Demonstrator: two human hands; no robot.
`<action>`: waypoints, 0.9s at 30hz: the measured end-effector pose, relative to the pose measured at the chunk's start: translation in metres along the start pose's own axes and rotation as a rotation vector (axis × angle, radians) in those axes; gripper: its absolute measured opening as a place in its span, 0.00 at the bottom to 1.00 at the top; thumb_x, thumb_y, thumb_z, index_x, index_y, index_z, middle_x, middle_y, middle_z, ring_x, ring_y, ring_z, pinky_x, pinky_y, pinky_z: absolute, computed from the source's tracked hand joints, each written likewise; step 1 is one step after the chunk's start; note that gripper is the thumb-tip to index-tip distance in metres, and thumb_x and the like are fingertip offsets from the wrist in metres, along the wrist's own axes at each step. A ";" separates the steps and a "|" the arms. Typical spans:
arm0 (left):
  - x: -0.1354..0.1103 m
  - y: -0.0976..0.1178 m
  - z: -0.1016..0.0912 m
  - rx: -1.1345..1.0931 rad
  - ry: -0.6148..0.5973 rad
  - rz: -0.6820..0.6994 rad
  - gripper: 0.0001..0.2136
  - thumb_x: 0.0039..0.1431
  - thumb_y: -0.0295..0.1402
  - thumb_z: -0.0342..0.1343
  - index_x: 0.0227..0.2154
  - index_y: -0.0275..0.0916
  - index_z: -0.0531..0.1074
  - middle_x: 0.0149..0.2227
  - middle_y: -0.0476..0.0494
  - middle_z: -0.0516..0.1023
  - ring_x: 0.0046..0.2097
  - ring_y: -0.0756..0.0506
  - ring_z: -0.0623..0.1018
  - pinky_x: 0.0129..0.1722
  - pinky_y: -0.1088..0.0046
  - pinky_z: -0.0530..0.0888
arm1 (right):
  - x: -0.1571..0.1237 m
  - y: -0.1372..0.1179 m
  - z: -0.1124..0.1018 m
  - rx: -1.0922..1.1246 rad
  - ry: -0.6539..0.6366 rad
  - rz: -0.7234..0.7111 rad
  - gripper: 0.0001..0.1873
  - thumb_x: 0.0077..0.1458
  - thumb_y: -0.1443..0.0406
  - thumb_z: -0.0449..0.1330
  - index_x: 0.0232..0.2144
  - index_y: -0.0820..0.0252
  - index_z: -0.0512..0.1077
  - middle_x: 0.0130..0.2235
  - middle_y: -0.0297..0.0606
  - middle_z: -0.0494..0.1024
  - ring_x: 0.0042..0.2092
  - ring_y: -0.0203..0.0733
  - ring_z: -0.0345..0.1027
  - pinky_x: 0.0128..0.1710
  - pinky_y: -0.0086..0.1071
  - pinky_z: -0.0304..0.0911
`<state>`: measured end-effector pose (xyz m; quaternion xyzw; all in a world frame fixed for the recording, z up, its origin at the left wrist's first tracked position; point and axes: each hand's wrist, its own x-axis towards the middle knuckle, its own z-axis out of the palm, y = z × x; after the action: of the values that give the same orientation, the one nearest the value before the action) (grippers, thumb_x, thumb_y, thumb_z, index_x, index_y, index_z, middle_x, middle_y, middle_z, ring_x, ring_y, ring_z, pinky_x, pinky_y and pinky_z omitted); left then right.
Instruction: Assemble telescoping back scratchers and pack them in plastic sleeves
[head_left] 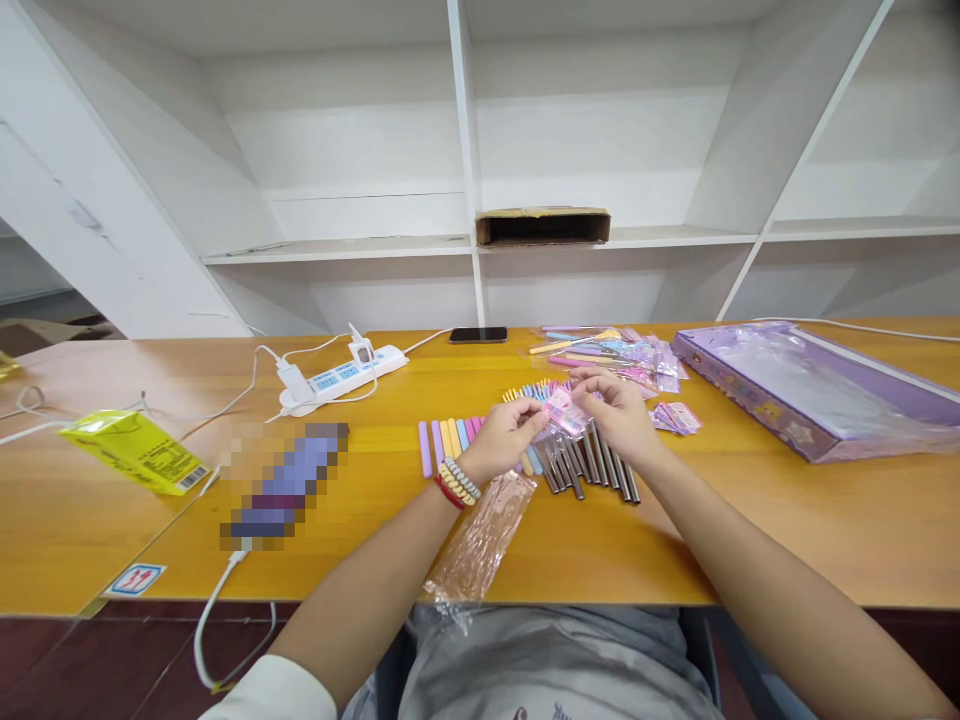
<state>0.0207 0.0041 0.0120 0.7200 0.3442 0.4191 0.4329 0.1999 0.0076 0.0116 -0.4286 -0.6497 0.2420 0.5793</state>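
A small pink printed card (564, 411) is pinched between my left hand (510, 432) and my right hand (611, 415). Both hands have their fingers closed on its edges, above the middle of the table. Beneath them lie several silver metal tubes (600, 465). A row of pastel sticks (445, 438) in purple, yellow and blue runs to the left, partly hidden by my left hand. Several thin yellow and blue pieces (525, 390) show just behind my hands. Under my left wrist a clear plastic sleeve (484, 540) reaches toward the table's front edge. More pink cards (676, 418) lie right of my right hand.
Bagged coloured sticks (592, 350) are piled at the back, beside a purple box tray (810, 430) with plastic film. On the left are a power strip (345, 378), a yellow carton (135, 450) and a pixelated phone (289, 485) with cable. A black phone (478, 335) lies near the shelves.
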 end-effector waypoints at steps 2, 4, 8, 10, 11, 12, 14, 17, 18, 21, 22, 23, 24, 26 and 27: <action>0.000 0.000 0.000 0.041 -0.008 0.022 0.12 0.56 0.40 0.53 0.29 0.35 0.70 0.25 0.49 0.68 0.27 0.52 0.68 0.27 0.76 0.65 | 0.001 0.002 0.001 0.130 0.001 0.049 0.06 0.47 0.64 0.60 0.22 0.60 0.72 0.43 0.39 0.74 0.48 0.43 0.66 0.50 0.40 0.57; 0.000 -0.001 0.000 0.075 -0.011 0.032 0.11 0.56 0.39 0.52 0.29 0.35 0.70 0.26 0.49 0.68 0.28 0.52 0.68 0.28 0.76 0.65 | 0.003 0.001 0.000 0.269 0.051 0.102 0.07 0.46 0.63 0.60 0.22 0.61 0.72 0.42 0.39 0.74 0.44 0.41 0.67 0.45 0.37 0.61; 0.000 -0.004 -0.003 0.110 0.006 0.026 0.11 0.56 0.39 0.51 0.28 0.35 0.69 0.26 0.49 0.68 0.28 0.52 0.68 0.28 0.76 0.65 | 0.011 -0.001 -0.007 0.520 0.287 0.216 0.07 0.43 0.62 0.62 0.24 0.60 0.72 0.30 0.35 0.73 0.28 0.34 0.64 0.28 0.30 0.61; 0.001 -0.005 -0.004 0.106 0.020 0.013 0.11 0.56 0.39 0.52 0.28 0.35 0.69 0.26 0.49 0.69 0.27 0.52 0.68 0.27 0.76 0.66 | 0.018 0.002 -0.015 0.545 0.406 0.234 0.07 0.40 0.63 0.63 0.24 0.60 0.71 0.25 0.33 0.69 0.25 0.32 0.61 0.24 0.28 0.58; 0.001 -0.004 -0.005 0.097 0.031 0.005 0.11 0.55 0.39 0.52 0.28 0.35 0.69 0.26 0.49 0.69 0.27 0.52 0.68 0.27 0.76 0.66 | 0.022 0.005 -0.021 0.516 0.449 0.232 0.07 0.39 0.63 0.62 0.23 0.61 0.71 0.24 0.32 0.68 0.24 0.31 0.59 0.22 0.27 0.56; 0.001 -0.004 -0.005 0.087 0.043 -0.003 0.11 0.56 0.39 0.52 0.28 0.36 0.69 0.26 0.50 0.69 0.27 0.52 0.68 0.27 0.76 0.66 | 0.026 0.009 -0.028 0.460 0.479 0.228 0.06 0.38 0.64 0.62 0.22 0.61 0.70 0.23 0.32 0.67 0.23 0.31 0.58 0.21 0.27 0.55; 0.002 -0.003 -0.006 0.072 0.071 -0.016 0.11 0.56 0.39 0.51 0.28 0.36 0.69 0.26 0.50 0.69 0.26 0.53 0.68 0.27 0.76 0.66 | 0.034 0.020 -0.045 0.286 0.495 0.245 0.05 0.37 0.65 0.61 0.21 0.62 0.70 0.21 0.31 0.66 0.22 0.30 0.55 0.20 0.26 0.51; 0.003 -0.002 -0.007 0.067 0.090 -0.037 0.12 0.56 0.40 0.51 0.27 0.35 0.69 0.25 0.50 0.69 0.25 0.53 0.66 0.27 0.77 0.65 | 0.044 0.042 -0.080 -0.083 0.423 0.368 0.05 0.37 0.65 0.59 0.19 0.63 0.70 0.19 0.32 0.65 0.22 0.32 0.55 0.21 0.27 0.51; 0.003 -0.002 -0.007 0.067 0.090 -0.041 0.12 0.56 0.40 0.52 0.28 0.35 0.69 0.25 0.50 0.69 0.25 0.53 0.66 0.27 0.76 0.65 | 0.046 0.049 -0.093 -0.211 0.385 0.422 0.05 0.37 0.65 0.59 0.19 0.63 0.71 0.20 0.33 0.66 0.24 0.33 0.57 0.23 0.28 0.52; 0.003 -0.001 -0.008 0.072 0.086 -0.033 0.12 0.56 0.40 0.52 0.28 0.35 0.70 0.26 0.49 0.70 0.26 0.53 0.67 0.27 0.76 0.65 | 0.049 0.072 -0.128 -0.548 0.299 0.588 0.06 0.37 0.65 0.59 0.20 0.64 0.72 0.22 0.38 0.70 0.29 0.40 0.63 0.26 0.30 0.56; 0.003 -0.002 -0.008 0.078 0.085 -0.029 0.12 0.56 0.40 0.52 0.28 0.35 0.70 0.26 0.49 0.71 0.26 0.53 0.67 0.28 0.76 0.65 | 0.050 0.080 -0.137 -0.636 0.278 0.641 0.07 0.37 0.64 0.59 0.20 0.65 0.72 0.23 0.40 0.70 0.29 0.42 0.65 0.26 0.31 0.56; 0.003 -0.002 -0.008 0.085 0.088 -0.028 0.12 0.55 0.40 0.52 0.28 0.35 0.70 0.26 0.49 0.71 0.26 0.52 0.67 0.28 0.76 0.66 | 0.050 0.087 -0.144 -0.709 0.257 0.690 0.08 0.37 0.64 0.59 0.21 0.65 0.72 0.24 0.42 0.71 0.30 0.44 0.66 0.26 0.31 0.57; 0.003 -0.002 -0.008 0.093 0.092 -0.029 0.12 0.55 0.40 0.52 0.28 0.35 0.70 0.25 0.49 0.71 0.26 0.52 0.67 0.28 0.76 0.66 | 0.050 0.093 -0.149 -0.765 0.232 0.728 0.09 0.37 0.64 0.59 0.23 0.66 0.72 0.25 0.44 0.72 0.31 0.46 0.67 0.27 0.32 0.58; 0.004 -0.002 -0.009 0.110 0.104 -0.035 0.12 0.55 0.41 0.53 0.27 0.35 0.70 0.24 0.49 0.70 0.26 0.52 0.68 0.28 0.76 0.66 | 0.051 0.103 -0.155 -0.838 0.179 0.779 0.11 0.38 0.64 0.59 0.26 0.66 0.73 0.28 0.47 0.73 0.33 0.48 0.68 0.27 0.32 0.59; 0.004 -0.003 -0.009 0.116 0.109 -0.037 0.12 0.55 0.41 0.53 0.27 0.35 0.70 0.24 0.50 0.70 0.26 0.52 0.67 0.27 0.76 0.65 | 0.050 0.107 -0.156 -0.862 0.147 0.802 0.12 0.38 0.64 0.60 0.27 0.67 0.73 0.29 0.49 0.74 0.34 0.50 0.69 0.28 0.33 0.60</action>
<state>0.0137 0.0114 0.0131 0.7136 0.4042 0.4290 0.3786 0.3810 0.0765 -0.0148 -0.8528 -0.4350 0.1260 0.2600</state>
